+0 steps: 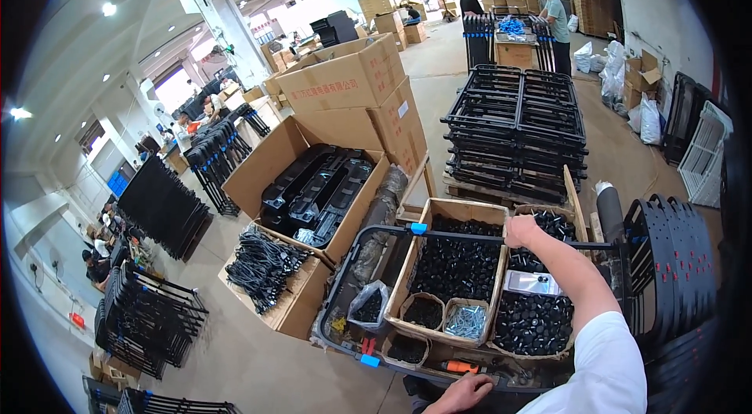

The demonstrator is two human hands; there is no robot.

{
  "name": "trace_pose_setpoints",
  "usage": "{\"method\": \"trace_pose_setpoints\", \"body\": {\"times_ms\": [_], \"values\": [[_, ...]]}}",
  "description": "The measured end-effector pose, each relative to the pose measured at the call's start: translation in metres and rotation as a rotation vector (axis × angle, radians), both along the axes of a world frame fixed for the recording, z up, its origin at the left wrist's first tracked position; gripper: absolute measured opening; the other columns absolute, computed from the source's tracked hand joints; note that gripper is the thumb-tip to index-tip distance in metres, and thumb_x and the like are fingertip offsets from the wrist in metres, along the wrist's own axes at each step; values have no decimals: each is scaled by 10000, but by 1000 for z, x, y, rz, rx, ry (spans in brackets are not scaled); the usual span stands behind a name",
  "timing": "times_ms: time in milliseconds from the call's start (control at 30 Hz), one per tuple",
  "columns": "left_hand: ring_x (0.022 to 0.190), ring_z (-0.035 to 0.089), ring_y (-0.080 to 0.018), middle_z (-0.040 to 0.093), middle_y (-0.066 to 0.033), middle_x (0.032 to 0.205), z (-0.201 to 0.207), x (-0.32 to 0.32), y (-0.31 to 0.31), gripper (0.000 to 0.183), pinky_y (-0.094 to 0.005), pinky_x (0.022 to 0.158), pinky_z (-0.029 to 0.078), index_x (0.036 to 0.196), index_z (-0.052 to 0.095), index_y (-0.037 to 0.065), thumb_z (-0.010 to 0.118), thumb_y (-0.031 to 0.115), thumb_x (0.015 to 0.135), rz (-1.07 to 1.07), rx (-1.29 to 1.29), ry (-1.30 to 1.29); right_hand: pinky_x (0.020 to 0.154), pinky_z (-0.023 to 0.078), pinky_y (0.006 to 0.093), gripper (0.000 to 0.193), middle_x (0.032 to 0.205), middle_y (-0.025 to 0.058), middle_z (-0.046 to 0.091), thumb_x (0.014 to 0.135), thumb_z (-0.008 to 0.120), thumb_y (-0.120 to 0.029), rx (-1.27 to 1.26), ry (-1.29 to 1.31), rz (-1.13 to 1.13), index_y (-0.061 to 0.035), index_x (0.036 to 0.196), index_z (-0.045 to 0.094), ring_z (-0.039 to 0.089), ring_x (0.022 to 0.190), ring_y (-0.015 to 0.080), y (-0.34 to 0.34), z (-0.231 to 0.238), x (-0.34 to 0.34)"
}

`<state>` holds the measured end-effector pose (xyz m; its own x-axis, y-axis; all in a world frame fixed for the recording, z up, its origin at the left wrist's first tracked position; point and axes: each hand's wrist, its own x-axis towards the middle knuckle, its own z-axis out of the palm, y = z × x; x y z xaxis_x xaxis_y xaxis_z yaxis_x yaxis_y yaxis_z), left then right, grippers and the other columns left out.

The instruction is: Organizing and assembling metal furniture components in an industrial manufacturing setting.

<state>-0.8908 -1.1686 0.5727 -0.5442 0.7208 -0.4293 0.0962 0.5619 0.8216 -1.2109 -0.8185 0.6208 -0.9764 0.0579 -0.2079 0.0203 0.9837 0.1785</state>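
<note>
A black tubular metal frame with rounded corners lies across the workbench, over the parts boxes. Its bars carry a blue clip at the far side and another blue clip at the near left corner. My right hand, arm stretched forward, is closed in a fist at the far bar. At the near bar my left hand lies with its fingers bent over the tube. Just beyond it rests an orange-and-black power screwdriver.
Open boxes hold black caps, black knobs and silver screws. A bundle of black cables sits left, before a carton of black plastic parts. Stacked frames stand ahead; more frames stand right. Two people work farther off.
</note>
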Motion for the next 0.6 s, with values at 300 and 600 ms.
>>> {"method": "trace_pose_setpoints", "body": {"times_ms": [300, 600], "values": [[1005, 693, -426, 730, -224, 1065, -114, 23, -13, 355, -532, 814, 526, 1405, 649, 113, 658, 193, 1060, -9, 120, 660, 907, 604, 417, 533, 1170, 117, 807, 1046, 546, -555, 20, -4, -46, -108, 1124, 826, 774, 1107, 291, 9, -6, -8], [1017, 696, -465, 724, -262, 1098, 9, 17, -2, 234, -504, 851, 560, 1223, 689, 42, 694, 165, 1025, 189, 135, 173, 888, 621, 410, 434, 1145, 121, 811, 871, 700, -412, 93, -145, 79, -104, 1147, 832, 786, 1073, 274, -8, 13, -5]]}}
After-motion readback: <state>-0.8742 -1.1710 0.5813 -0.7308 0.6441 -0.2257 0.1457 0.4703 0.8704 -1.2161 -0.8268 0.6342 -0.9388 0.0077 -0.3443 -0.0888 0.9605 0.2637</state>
